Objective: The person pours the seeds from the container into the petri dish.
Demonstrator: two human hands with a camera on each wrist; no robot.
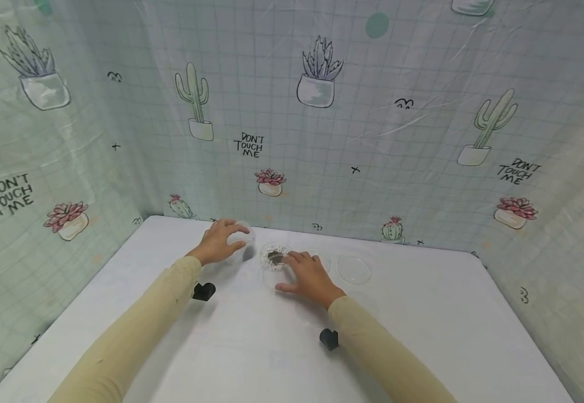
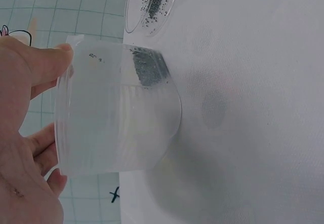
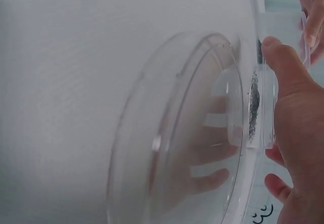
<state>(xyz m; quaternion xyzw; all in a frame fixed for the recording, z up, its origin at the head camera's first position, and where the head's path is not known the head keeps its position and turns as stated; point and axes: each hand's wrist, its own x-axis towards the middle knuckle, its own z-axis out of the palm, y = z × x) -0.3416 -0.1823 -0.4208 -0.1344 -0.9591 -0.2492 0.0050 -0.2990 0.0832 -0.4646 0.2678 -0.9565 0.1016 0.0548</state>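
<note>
My left hand (image 1: pixel 219 242) grips the rim of a translucent plastic tub (image 2: pixel 111 117), tipped on its side above the table's far part. Dark fine granules (image 2: pixel 149 69) lie against its wall near the base. To its right, a clear petri dish (image 1: pixel 263 250) holds a pile of similar granules (image 1: pixel 274 258). Beside that dish, my right hand (image 1: pixel 311 280) holds a clear round lid (image 3: pixel 270 107) by its edge between thumb and fingers; it partly overlaps the dish and is hard to make out.
More clear round dishes or lids stand to the right, one dish (image 1: pixel 354 270) beyond my right hand and another large one (image 3: pixel 172 133) under the right wrist. The white table (image 1: pixel 423 336) ends at a patterned curtain (image 1: pixel 317 140). Black wrist cameras hang below both sleeves.
</note>
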